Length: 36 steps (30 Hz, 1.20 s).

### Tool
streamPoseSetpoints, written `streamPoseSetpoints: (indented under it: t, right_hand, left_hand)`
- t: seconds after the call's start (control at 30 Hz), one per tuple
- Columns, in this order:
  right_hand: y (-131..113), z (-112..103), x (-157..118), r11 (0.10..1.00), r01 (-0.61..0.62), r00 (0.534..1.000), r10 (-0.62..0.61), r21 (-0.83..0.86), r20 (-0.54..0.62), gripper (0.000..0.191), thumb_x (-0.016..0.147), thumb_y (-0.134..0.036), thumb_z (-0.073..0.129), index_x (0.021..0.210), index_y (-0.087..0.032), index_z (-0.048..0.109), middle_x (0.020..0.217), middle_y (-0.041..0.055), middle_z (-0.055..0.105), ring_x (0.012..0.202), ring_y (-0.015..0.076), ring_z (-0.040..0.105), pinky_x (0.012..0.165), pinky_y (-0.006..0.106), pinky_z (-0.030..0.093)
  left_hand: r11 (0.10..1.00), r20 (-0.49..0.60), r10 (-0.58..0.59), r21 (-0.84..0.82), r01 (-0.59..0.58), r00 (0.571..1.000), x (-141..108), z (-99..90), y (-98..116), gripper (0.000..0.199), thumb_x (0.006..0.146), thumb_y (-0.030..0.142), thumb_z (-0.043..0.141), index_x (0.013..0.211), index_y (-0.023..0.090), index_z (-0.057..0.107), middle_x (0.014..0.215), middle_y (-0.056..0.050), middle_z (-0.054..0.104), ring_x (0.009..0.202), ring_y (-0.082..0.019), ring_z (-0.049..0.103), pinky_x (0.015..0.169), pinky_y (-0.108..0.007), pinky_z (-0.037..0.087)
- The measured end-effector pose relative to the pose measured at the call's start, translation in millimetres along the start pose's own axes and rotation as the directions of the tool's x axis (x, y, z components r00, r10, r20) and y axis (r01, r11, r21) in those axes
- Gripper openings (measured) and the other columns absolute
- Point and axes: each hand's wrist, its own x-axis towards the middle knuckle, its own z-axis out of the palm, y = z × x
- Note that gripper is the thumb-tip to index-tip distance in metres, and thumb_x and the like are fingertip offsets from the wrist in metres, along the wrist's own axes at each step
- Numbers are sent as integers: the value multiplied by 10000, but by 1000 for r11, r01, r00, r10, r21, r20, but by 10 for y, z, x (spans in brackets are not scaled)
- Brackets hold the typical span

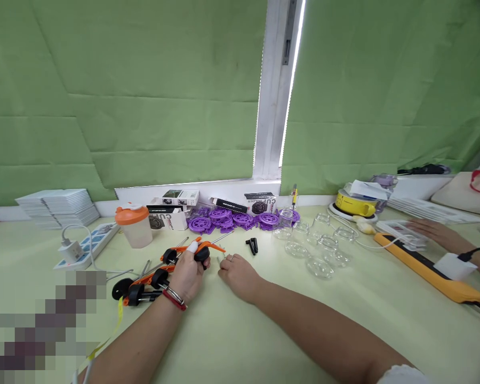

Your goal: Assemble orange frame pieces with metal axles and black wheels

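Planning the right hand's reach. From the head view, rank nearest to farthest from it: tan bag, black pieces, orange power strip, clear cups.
From the right hand:
1. black pieces: just beyond it, slightly right
2. clear cups: to its right, clustered
3. orange power strip: farther right, past the cups
4. tan bag: far right, back

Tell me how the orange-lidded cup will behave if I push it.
The orange-lidded cup may tip if pushed near the top, as it tapers toward its base. The translucent wall looks like plastic, so it should be fairly stiff and perhaps light, though its contents are unclear. Knocked over, its round body could roll.
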Motion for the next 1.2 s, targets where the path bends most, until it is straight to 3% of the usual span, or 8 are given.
streamPoseSetpoints:
  t: [0.27, 0.4, 0.5, 0.67, 0.83, 1.07, 1.2]
  right_hand:
    - [-390, -291, -417, 988, 155, 986, -154, -17, 64, 107, 754, -62, 516, 814, -115, 587, 766, 71, 566, 708, 174, 491, 616, 308, 332]
    - [-512, -432, -441, 936, 344, 938, -338, -72, 83, 75, 727, -64, 548, 723, -115, 603, 714, 91, 566, 656, 180, 497, 550, 309, 304]
    - [-537, -471, -416, 906, 416, 907, -408, -79, 101, 73, 718, -89, 578, 661, -124, 608, 691, 100, 577, 629, 181, 503, 525, 305, 283]
    - [-506, -467, -408, 890, 448, 894, -445, -84, 58, 77, 740, -102, 563, 714, -121, 633, 714, 100, 594, 623, 178, 511, 520, 308, 278]
    - [-514, -502, -407, 871, 486, 873, -487, -73, 1, 104, 767, -95, 532, 758, -115, 634, 739, 94, 607, 620, 176, 508, 537, 314, 286]
    - [-574, -528, -389, 877, 475, 879, -477, -69, -13, 90, 778, -106, 515, 763, -117, 602, 708, 86, 594, 620, 178, 502, 503, 297, 274]
    - [-488, -599, -382, 898, 439, 894, -433, 29, -116, 73, 763, -157, 505, 745, -143, 575, 733, 66, 582, 637, 164, 484, 558, 302, 346]
  left_hand:
    - [997, 32, -62, 38, 61, 998, -68, 60, -2, 208, 758, 358, 578, 746, 161, 513, 588, 30, 492, 496, -94, 465, 513, -240, 384]
    - [988, 101, -133, 87, 124, 986, -110, 70, -10, 230, 777, 375, 560, 844, 155, 541, 607, 23, 502, 510, -104, 476, 526, -248, 392]
    - [977, 155, -199, 112, 183, 968, -131, 70, -24, 242, 806, 385, 527, 887, 157, 537, 630, 14, 511, 518, -109, 480, 535, -256, 396]
    - [957, 241, -280, 143, 251, 929, -177, 100, -43, 236, 834, 384, 491, 911, 164, 523, 642, 17, 494, 522, -112, 483, 539, -259, 395]
    - [934, 236, -347, 177, 311, 908, -245, 141, -88, 207, 831, 354, 491, 900, 161, 520, 655, 12, 498, 519, -116, 487, 538, -264, 391]
    - [910, 252, -411, 177, 376, 876, -250, 140, -162, 180, 823, 336, 520, 872, 164, 534, 669, 6, 517, 565, -127, 526, 610, -278, 418]
    - [881, 227, -471, 178, 439, 853, -260, 114, -160, 235, 810, 393, 546, 891, 173, 553, 669, 7, 529, 590, -134, 534, 596, -266, 408]
